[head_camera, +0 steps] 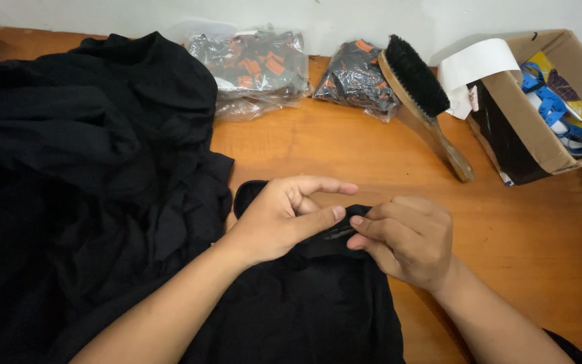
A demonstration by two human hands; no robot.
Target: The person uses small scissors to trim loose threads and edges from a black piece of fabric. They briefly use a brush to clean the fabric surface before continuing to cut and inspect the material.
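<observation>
Where your two hands meet, your left hand (pixel 284 219) and right hand (pixel 405 239) pinch the upper edge of a black garment (pixel 311 303), thumbs and fingertips pressed together on a small fold of it. The cloth runs down from both hands toward you on the orange table (pixel 533 236). Left of your left hand lies a heap of black fabric (pixel 82 168). Beyond your hands rest a wooden brush (pixel 422 101), two plastic bags (pixel 257 67) and, farther right, a cardboard box (pixel 540 108).

pinched item (pixel 337 233) too small to tell
</observation>
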